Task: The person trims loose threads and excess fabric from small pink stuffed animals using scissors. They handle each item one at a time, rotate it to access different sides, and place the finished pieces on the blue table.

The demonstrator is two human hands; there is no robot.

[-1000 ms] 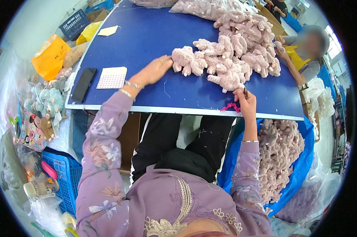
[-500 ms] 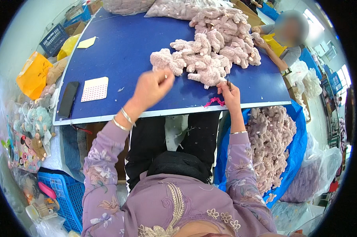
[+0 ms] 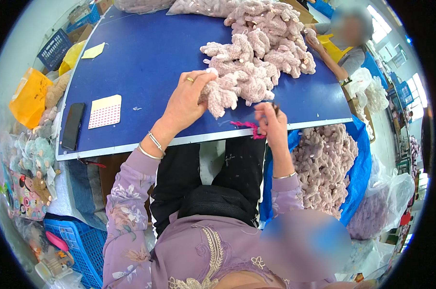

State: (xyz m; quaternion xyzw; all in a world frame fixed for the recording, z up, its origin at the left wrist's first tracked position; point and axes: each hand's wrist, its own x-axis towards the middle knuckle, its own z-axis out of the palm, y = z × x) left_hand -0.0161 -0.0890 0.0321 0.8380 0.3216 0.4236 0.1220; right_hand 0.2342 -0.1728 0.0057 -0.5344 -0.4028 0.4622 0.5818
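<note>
My left hand [image 3: 188,98] is closed on the left end of a pale pink plush toy [image 3: 222,95], at the near side of a loose pile of similar plush toys [image 3: 256,53]. Its fingers partly cover the toy. My right hand [image 3: 272,124], a short way right and nearer the table edge, is closed round a small dark pointed tool [image 3: 276,108]. Most of that tool is hidden by the fingers, so its kind is unclear. A bright pink braided cord [image 3: 249,127] trails beside this hand over the table.
On the blue table [image 3: 145,62] lie a black phone [image 3: 73,126] and a sticker sheet [image 3: 105,111]. A blue bag of plush pieces [image 3: 324,164] stands below at right. Across the table a person [image 3: 345,50] handles a plush piece. A blue crate [image 3: 78,245] is at lower left.
My left hand has taken hold of the plush toy, turning it and bringing it nearer me. My right hand has moved slightly left and nearer, with the tool and pink cord.
</note>
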